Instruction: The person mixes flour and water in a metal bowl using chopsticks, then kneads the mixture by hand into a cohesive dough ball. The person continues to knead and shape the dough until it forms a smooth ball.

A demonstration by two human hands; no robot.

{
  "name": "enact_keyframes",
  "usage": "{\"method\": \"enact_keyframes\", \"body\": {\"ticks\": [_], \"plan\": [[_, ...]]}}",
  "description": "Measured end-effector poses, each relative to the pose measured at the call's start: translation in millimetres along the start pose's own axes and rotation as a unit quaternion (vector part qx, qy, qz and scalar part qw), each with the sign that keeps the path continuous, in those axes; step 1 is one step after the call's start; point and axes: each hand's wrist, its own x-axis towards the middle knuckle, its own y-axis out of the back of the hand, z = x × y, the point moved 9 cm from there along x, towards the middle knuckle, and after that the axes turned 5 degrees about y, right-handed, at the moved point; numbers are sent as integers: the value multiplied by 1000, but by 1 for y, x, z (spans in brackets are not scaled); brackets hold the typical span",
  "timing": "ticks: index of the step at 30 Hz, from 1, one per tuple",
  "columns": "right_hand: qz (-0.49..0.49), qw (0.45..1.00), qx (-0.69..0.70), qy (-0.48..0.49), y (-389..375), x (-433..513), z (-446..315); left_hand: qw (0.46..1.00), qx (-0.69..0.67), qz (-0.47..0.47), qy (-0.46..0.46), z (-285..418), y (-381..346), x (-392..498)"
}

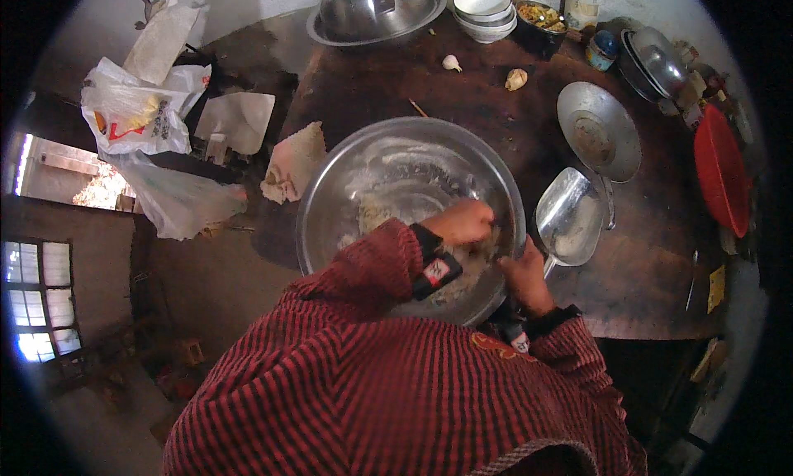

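Observation:
A wide metal basin (409, 138), dusted inside with white powder, stands before me. Pale, lumpy flour-like material (375, 212) lies on its bottom, some of it under my left arm. My left hand (468, 222) is inside the basin near its right side, with curled fingers over crumbly material; blur hides whether it holds anything. At the basin's lower right rim, my right hand (526, 277) grips the edge, thumb on the inner side. Close to that hand rests a metal scoop (570, 209) with some white powder in it.
A metal ladle-like pan (598, 132) lies beyond the scoop. A crumpled bag (297, 163) touches the basin's left side. Farther back are a garlic bulb (451, 62), stacked bowls (483, 5), a metal basin (378, 17) and a food pot (542, 17). A red plastic basin (722, 172) stands right.

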Motion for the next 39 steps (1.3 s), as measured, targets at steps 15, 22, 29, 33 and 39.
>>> {"method": "enact_keyframes", "body": {"ticks": [15,22,29,33,39], "plan": [[12,1000,0,-2,-1,-17,-8,931,-80,231,270,-146,128,-171],[6,1000,-20,-1,-2,-17,-5,983,-6,22,183,-65,28,-150],[6,1000,-21,-10,-1,-18,-14,963,-130,130,198,-110,79,-105],[-7,1000,31,0,-6,-14,-12,965,154,146,155,-126,125,-120],[-17,999,-4,29,-6,-15,-12,962,35,162,217,-105,68,-46]]}}
